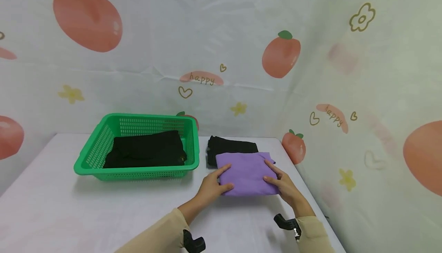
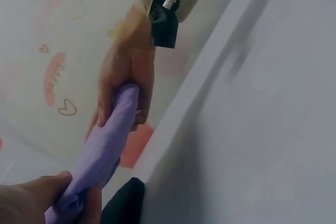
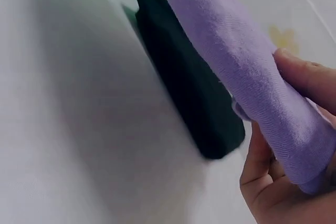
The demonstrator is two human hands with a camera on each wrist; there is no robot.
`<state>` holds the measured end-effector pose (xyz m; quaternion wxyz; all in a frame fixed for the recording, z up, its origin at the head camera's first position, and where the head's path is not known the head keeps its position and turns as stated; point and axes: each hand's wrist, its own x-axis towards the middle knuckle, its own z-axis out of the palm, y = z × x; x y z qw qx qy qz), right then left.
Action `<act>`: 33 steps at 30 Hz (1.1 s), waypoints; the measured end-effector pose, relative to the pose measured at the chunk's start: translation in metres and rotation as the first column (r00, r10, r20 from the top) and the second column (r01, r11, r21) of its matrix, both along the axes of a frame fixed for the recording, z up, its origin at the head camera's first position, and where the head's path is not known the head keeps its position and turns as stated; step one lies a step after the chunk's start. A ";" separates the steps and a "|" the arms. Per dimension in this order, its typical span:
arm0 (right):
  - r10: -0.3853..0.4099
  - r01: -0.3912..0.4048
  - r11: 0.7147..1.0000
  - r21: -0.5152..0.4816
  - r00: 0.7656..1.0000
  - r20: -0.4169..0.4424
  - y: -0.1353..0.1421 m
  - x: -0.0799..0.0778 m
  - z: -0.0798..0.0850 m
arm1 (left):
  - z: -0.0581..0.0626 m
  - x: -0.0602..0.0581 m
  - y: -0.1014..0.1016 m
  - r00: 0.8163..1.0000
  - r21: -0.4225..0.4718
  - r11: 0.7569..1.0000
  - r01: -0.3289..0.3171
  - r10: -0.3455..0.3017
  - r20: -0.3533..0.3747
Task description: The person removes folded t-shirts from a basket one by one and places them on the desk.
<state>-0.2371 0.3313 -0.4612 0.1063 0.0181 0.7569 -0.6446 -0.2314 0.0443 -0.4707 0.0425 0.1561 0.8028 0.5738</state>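
Both hands hold a folded purple cloth (image 1: 246,174) up above the table, one at each side. My left hand (image 1: 211,186) grips its left edge, thumb on the upper face and fingers partly hidden behind. At the opposite edge my right hand (image 1: 284,184) pinches the cloth, with its thumb on top and other fingers underneath, as the right wrist view shows. Seen edge-on there, the purple cloth (image 3: 236,61) is a thick, soft folded bundle. Just behind it lies a folded black cloth (image 1: 229,145) on the table, partly covered by the purple one in the head view.
A green plastic basket (image 1: 138,171) stands to the left on the white table (image 1: 138,207), with a folded black cloth (image 1: 145,149) inside. Behind and to the right hangs a white curtain (image 1: 221,27) printed with fruit. The table's right edge runs close beside my right forearm.
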 end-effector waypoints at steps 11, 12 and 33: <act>-0.001 0.000 0.999 0.041 1.000 0.012 0.047 -0.003 -0.002 | -0.015 -0.009 0.047 0.997 0.099 0.993 0.063 -0.067 0.044; 0.003 -0.004 0.999 0.036 1.000 0.016 0.050 -0.004 -0.003 | -0.017 -0.009 0.051 0.995 0.128 0.989 0.071 -0.080 0.068; 0.052 -0.047 0.998 -0.035 0.989 0.137 0.113 0.003 -0.016 | -0.028 -0.015 0.110 0.909 0.330 0.933 0.141 -0.255 0.331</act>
